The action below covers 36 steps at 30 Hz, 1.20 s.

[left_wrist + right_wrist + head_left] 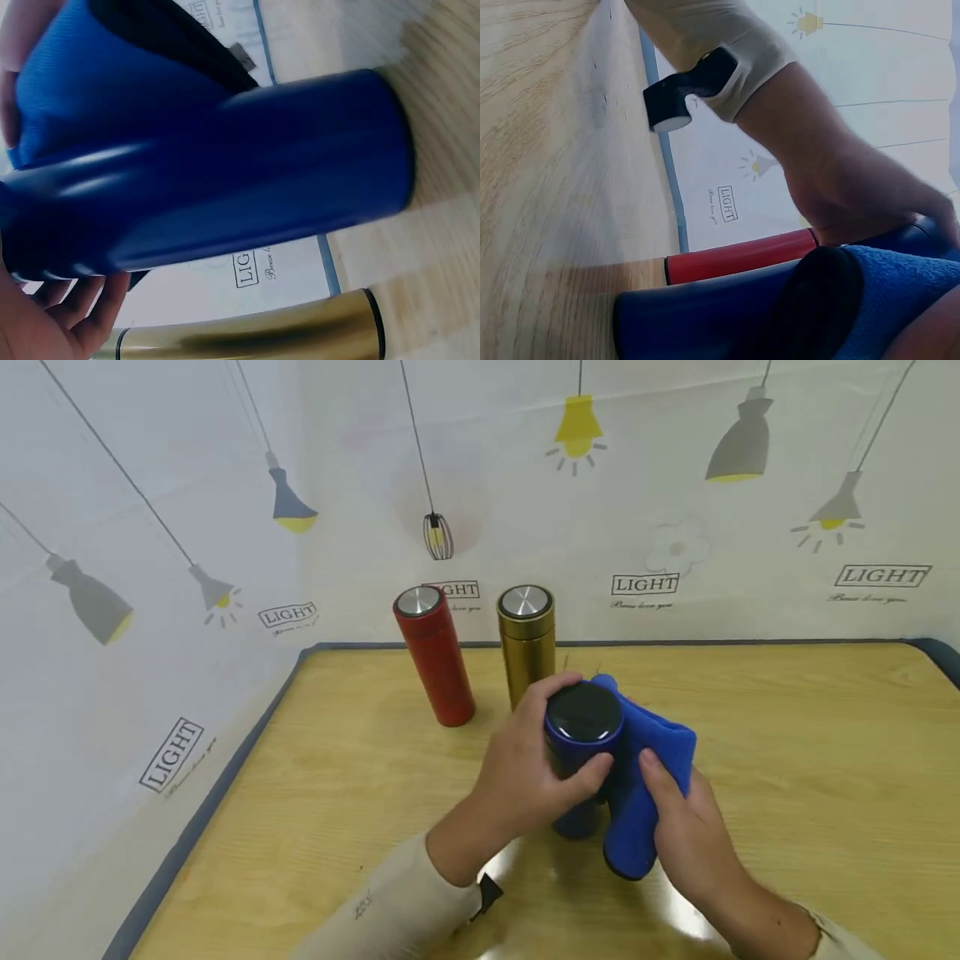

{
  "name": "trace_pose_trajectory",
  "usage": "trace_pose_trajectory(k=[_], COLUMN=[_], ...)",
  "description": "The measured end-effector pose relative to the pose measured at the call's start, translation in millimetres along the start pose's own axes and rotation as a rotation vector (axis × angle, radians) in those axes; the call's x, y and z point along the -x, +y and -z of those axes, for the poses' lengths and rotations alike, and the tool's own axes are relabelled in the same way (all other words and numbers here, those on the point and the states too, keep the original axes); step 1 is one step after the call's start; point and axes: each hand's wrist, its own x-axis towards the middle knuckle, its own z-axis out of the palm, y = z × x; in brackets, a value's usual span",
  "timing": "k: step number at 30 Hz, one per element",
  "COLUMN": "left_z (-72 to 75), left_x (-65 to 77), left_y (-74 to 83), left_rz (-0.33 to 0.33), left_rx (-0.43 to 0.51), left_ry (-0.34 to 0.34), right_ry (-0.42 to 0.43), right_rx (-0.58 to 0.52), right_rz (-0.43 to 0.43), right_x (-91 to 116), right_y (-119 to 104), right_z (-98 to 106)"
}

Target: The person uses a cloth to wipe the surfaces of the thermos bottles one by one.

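My left hand (pixel 521 764) grips a dark blue thermos flask (pixel 247 165) round its upper part, just below the glossy black top. Thumb and fingers curl about it from the left. On the flask's right side, my right hand (pixel 693 827) holds a folded bright blue cloth (pixel 652 777) with a dark edge, thumb in front and the other fingers behind. In the left wrist view the cloth lies against the flask's side. The flask stands upright in the head view, its lower part partly behind the cloth and hand.
A gold thermos flask (pixel 528 652) stands behind the left hand, and a red one (pixel 438 668) stands farther left. Both have silver tops. Beneath them is a wooden table (pixel 315 777), with a white lamp-printed sheet (pixel 502 460) behind and to the left.
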Motion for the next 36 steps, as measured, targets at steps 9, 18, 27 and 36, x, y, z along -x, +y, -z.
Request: trace_pose_trajectory(k=[9, 18, 27, 36], left_z=[-10.5, -16.4, -21.9, -23.0], left_x=[-2.9, -1.4, -1.0, -2.9], left_y=[-8.7, -10.8, -14.4, -15.5], left_rz=[-0.121, -0.112, -0.157, -0.178], left_rx=[-0.126, -0.1, -0.053, -0.053], left_ry=[0.163, 0.214, 0.215, 0.218], right_ry=[-0.03, -0.029, -0.016, -0.015], right_rx=[-0.101, -0.127, -0.053, -0.094], right_rz=[0.162, 0.226, 0.197, 0.212], right_x=[-2, 2, 5, 4], right_y=[2, -6, -9, -6], right_z=[-2, -4, 0, -3])
